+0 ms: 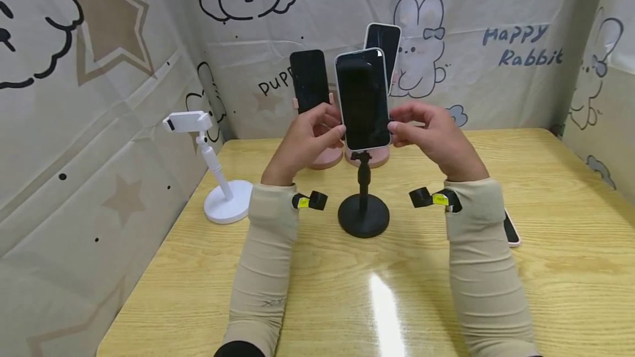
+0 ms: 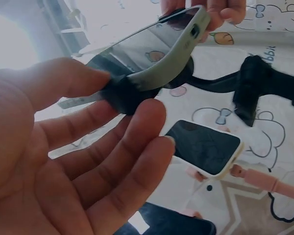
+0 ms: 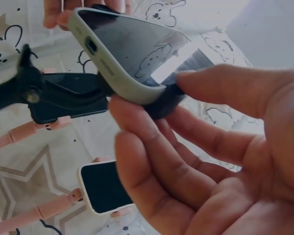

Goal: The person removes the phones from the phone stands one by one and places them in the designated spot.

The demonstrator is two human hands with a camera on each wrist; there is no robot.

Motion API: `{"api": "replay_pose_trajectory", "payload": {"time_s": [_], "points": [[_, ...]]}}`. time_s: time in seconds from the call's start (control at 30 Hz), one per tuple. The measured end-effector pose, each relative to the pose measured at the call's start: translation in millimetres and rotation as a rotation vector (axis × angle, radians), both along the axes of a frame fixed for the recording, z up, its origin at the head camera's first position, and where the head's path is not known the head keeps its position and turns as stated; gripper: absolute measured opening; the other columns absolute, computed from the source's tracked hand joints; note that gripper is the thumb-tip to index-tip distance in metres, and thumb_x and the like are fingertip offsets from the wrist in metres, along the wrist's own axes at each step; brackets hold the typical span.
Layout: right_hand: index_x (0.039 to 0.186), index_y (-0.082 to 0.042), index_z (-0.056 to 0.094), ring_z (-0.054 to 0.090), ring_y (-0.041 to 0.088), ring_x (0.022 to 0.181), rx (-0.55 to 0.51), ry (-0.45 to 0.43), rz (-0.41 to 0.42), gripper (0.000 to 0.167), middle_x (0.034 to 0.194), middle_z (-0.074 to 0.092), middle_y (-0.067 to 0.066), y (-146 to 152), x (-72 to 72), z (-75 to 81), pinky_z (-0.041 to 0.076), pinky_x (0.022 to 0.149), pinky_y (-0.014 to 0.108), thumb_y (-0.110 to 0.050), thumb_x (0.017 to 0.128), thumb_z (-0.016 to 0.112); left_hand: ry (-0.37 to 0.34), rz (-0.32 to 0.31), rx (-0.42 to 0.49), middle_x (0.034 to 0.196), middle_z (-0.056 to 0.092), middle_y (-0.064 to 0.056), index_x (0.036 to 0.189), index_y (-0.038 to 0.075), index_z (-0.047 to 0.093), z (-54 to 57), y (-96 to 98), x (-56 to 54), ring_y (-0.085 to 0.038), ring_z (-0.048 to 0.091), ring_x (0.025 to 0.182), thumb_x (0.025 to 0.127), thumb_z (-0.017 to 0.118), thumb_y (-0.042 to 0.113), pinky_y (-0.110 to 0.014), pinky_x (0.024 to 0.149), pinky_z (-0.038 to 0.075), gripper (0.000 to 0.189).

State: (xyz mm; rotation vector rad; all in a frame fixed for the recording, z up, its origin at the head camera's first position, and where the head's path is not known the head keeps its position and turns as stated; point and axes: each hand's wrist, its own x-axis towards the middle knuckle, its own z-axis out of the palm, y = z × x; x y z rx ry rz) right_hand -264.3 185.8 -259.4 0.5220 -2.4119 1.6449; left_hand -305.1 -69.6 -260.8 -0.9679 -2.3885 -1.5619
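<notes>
A phone (image 1: 362,98) in a pale case stands nearly upright, screen toward me, in the holder of a black phone stand (image 1: 364,219). At the phone's left edge my left hand (image 1: 302,142) pinches the holder's black side clamp (image 2: 130,95) between thumb and fingers. On the opposite edge my right hand (image 1: 439,139) pinches the other side clamp (image 3: 161,105), with its lower fingers curled beneath. The phone's bottom edge, with its port, shows in both wrist views. Most of the holder's back is hidden behind the phone.
Behind stand two pink phone stands (image 1: 324,160), bearing a black phone (image 1: 310,79) and a white-cased phone (image 1: 389,37). A white phone stand (image 1: 228,203) is at the left. Another phone (image 1: 512,230) lies partly hidden by my right forearm. Printed cloth walls surround the wooden table (image 1: 198,291).
</notes>
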Motion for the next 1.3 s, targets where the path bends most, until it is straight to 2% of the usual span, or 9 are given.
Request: {"api": "replay_pose_trajectory", "payload": {"time_s": [0.13,0.47,0.67,0.9,1.13,1.3], "points": [[0.12,-0.004,0.058,0.066,0.03,0.088,0.04,-0.009,0.023,0.034,0.111,0.061,0.01,2,5.1,4.5,0.054,0.082,0.029,-0.027,0.095,0.063,0.007,-0.032,-0.057,0.099,0.064,-0.01,0.112,0.006,0.058,4.2,-3.9,4.2,-0.021,0.066,0.08,0.094,0.064,0.017,-0.031,0.079,0.054,0.022],[0.116,-0.004,0.06,0.066,0.027,0.084,0.116,-0.004,0.094,0.031,0.109,0.061,0.011,5,15.6,11.3,0.054,0.083,0.031,-0.025,0.094,0.065,0.018,-0.11,-0.144,0.095,0.066,-0.007,0.109,0.007,0.058,12.4,-13.8,16.4,-0.018,0.067,0.079,0.093,0.065,0.019,-0.033,0.075,0.055,0.02],[0.115,-0.005,0.059,0.066,0.025,0.087,0.165,-0.005,0.105,0.028,0.108,0.061,0.01,6,19.5,13.1,0.053,0.084,0.032,-0.024,0.094,0.063,0.0,-0.147,-0.157,0.097,0.066,-0.007,0.11,0.008,0.057,14.5,-16.9,20.8,-0.02,0.067,0.082,0.094,0.064,0.018,-0.033,0.072,0.057,0.02],[0.116,-0.006,0.058,0.066,0.025,0.09,0.201,0.004,0.112,0.026,0.109,0.06,0.009,6,20.9,14.3,0.053,0.084,0.032,-0.021,0.096,0.061,-0.03,-0.179,-0.145,0.098,0.066,-0.009,0.11,0.007,0.056,14.1,-18.6,20.4,-0.03,0.068,0.087,0.094,0.064,0.017,-0.035,0.073,0.058,0.021],[0.118,-0.005,0.057,0.066,0.023,0.089,0.201,-0.002,0.111,0.028,0.11,0.06,0.009,6,21.1,14.0,0.052,0.085,0.033,-0.023,0.096,0.061,-0.011,-0.164,-0.169,0.102,0.066,-0.006,0.112,0.009,0.057,13.6,-19.5,18.2,-0.019,0.066,0.087,0.093,0.066,0.02,-0.034,0.077,0.056,0.024],[0.118,-0.007,0.057,0.065,0.023,0.09,0.202,-0.018,0.096,0.03,0.111,0.06,0.008,6,20.7,13.8,0.051,0.088,0.038,-0.025,0.095,0.062,-0.03,-0.18,-0.149,0.104,0.064,-0.006,0.114,0.009,0.056,10.8,-20.0,13.8,-0.02,0.065,0.089,0.091,0.067,0.02,-0.035,0.079,0.056,0.028]]}}
